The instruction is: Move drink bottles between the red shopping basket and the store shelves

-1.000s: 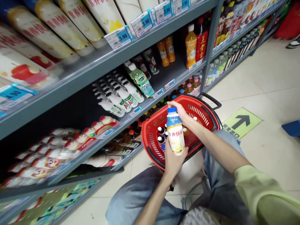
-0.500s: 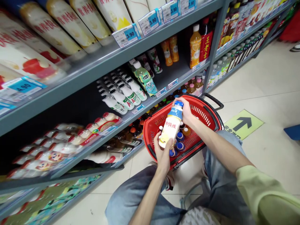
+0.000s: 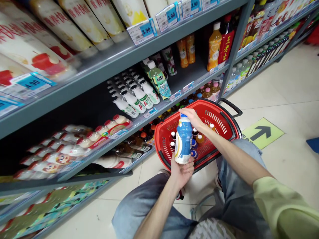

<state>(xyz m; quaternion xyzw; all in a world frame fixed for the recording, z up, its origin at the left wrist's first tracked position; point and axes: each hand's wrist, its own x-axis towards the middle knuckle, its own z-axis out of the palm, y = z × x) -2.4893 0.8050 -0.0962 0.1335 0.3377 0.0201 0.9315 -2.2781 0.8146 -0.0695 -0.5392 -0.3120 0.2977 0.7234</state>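
A blue-and-white drink bottle point(image 3: 184, 137) with a blue cap is held upright, slightly tilted, above the red shopping basket point(image 3: 159, 132). My left hand point(image 3: 183, 172) cradles its base, with the fingers curled round the lower end. At the top, my right hand point(image 3: 191, 117) grips the cap, its fingers partly covering it. The blue side of the label faces me. Below, several bottles stand in the basket; among them are a blue-capped bottle point(image 3: 193, 143) and an orange-capped bottle point(image 3: 199, 138), partly hidden by the bottle I hold.
A grey shelf point(image 3: 99, 74) on the left carries large cream-coloured bottles, small white bottles point(image 3: 133, 99), a green bottle point(image 3: 159, 81) and an orange juice bottle point(image 3: 214, 46). The basket's black handle point(image 3: 234, 108) sticks out to the right. A yellow arrow sign point(image 3: 263, 132) lies on the floor.
The bottle has turned in my hands, so its blue side faces me instead of the white front with red writing. My left hand has shifted under its base. The view has moved slightly.
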